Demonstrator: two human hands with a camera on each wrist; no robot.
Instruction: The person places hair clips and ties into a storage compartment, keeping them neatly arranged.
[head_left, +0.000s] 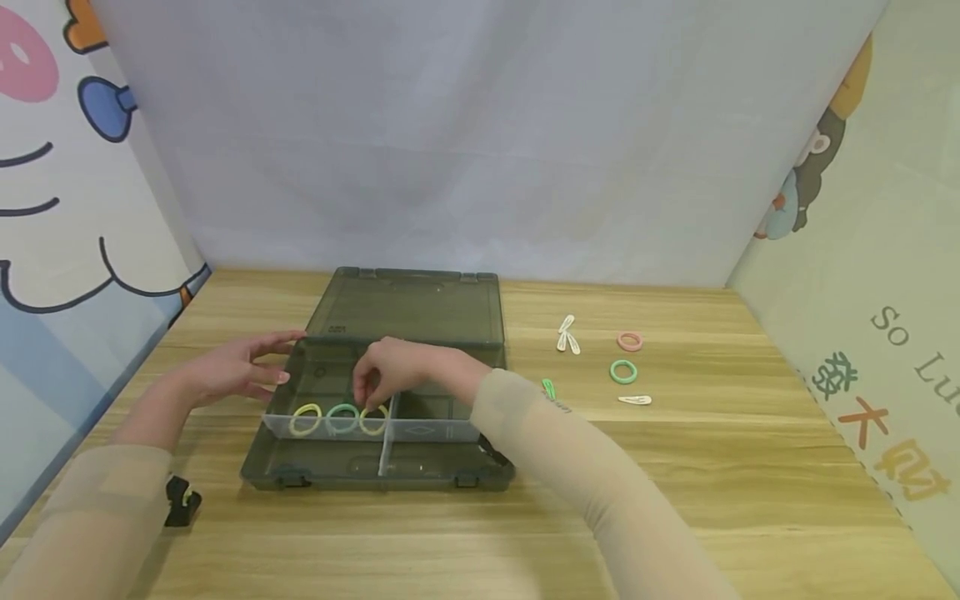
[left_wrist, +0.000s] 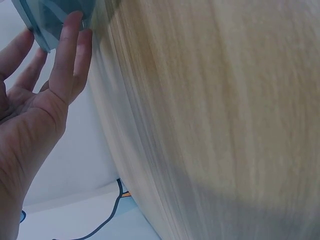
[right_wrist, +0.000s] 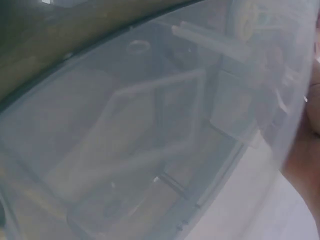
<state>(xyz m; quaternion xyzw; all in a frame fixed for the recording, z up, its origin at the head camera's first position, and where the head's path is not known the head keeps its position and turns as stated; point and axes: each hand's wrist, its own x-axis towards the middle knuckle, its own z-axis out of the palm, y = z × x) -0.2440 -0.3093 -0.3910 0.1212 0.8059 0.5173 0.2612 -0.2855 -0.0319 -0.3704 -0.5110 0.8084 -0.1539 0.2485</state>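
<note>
A dark translucent plastic organizer box (head_left: 318, 460) sits on the table with its lid folded back and clear dividers (head_left: 429, 430) inside. Along the back-left compartment's front divider are a yellow hair tie (head_left: 294, 425), a mint-green hair tie (head_left: 331, 423) and another yellow hair tie (head_left: 382, 427). My right hand (head_left: 393, 368) reaches into that compartment, thumb and fingers pinching the rightmost yellow one at its top. At the box's left side, my left hand (head_left: 234, 367) has its fingers spread, fingertips at the rim. The right wrist view is mostly filled by a clear plastic wall (right_wrist: 150, 115).
Right of the box lie white snap hair clips (head_left: 568, 335), a green hair clip (head_left: 549, 389), a pink hair tie (head_left: 630, 348), a green hair tie (head_left: 633, 377) and another white clip (head_left: 636, 400). The open lid (head_left: 412, 308) extends toward the back curtain (head_left: 480, 150).
</note>
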